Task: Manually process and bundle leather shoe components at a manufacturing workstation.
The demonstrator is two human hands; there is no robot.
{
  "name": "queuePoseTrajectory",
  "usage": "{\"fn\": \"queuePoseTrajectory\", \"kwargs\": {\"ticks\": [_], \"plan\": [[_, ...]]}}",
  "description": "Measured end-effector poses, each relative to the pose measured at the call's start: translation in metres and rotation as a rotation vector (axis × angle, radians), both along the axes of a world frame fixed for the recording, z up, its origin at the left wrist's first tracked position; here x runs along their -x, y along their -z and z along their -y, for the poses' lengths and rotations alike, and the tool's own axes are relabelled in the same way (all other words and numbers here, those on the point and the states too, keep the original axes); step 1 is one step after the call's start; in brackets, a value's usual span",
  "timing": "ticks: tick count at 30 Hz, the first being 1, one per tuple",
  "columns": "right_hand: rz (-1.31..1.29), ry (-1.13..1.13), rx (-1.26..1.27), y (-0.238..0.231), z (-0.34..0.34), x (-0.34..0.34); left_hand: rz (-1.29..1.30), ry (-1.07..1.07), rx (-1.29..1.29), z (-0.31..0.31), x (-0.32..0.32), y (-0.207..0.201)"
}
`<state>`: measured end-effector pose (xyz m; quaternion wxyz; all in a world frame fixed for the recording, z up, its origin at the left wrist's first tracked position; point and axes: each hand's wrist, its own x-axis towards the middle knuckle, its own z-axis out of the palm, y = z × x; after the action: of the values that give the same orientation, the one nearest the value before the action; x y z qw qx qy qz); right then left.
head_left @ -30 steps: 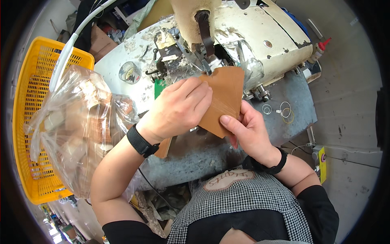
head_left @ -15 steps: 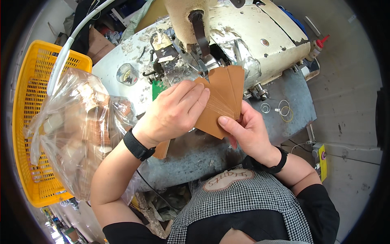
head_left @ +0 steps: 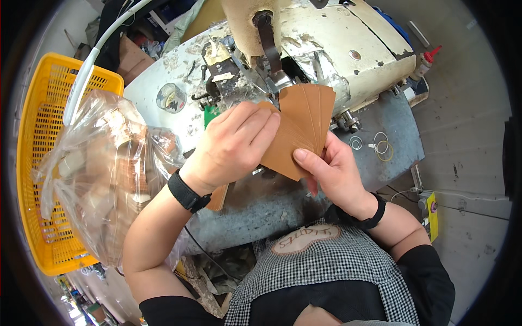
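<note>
A stack of flat brown pieces (head_left: 306, 117), which look like leather, is fanned out just below the machine's presser foot (head_left: 275, 87). My right hand (head_left: 340, 174) is closed on the lower right of the fan, its thumb on top and the fingers underneath. At the left side of the fan, my left hand (head_left: 234, 138) is closed with its fingers bent over the leftmost piece. Its thumb is hidden, and the fingertips lie close to the foot. More brown pieces (head_left: 217, 198) show partly beneath my left wrist.
A cream sewing-type machine (head_left: 348, 49) stands on the worn grey table (head_left: 239, 223). On the left, a clear plastic bag (head_left: 109, 179) of brown pieces leans in a yellow basket (head_left: 33, 179). A clear cup (head_left: 171, 99), several rings (head_left: 382, 144) and a red-tipped bottle (head_left: 426, 61) lie about.
The fan has spread wider, its right end swinging a little to the right. Both hands have shifted only slightly and keep their hold.
</note>
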<state>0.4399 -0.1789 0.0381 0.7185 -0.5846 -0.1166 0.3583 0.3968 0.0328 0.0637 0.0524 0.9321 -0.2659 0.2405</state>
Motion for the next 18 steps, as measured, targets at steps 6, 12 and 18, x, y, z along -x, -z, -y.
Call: {"fn": "queuePoseTrajectory", "kwargs": {"ticks": [6, 12, 18], "plan": [[0.001, 0.023, -0.016, 0.0040, 0.0002, -0.0003, 0.008, 0.016, -0.006, -0.0002, 0.0009, -0.0010], [0.009, 0.013, -0.014, -0.0001, 0.0011, 0.0025, 0.015, 0.006, -0.010, -0.0020, 0.0033, 0.0040], [-0.022, 0.036, -0.024, 0.0048, 0.0011, 0.0010, 0.007, 0.038, -0.024, 0.0003, -0.0041, -0.0048]]}}
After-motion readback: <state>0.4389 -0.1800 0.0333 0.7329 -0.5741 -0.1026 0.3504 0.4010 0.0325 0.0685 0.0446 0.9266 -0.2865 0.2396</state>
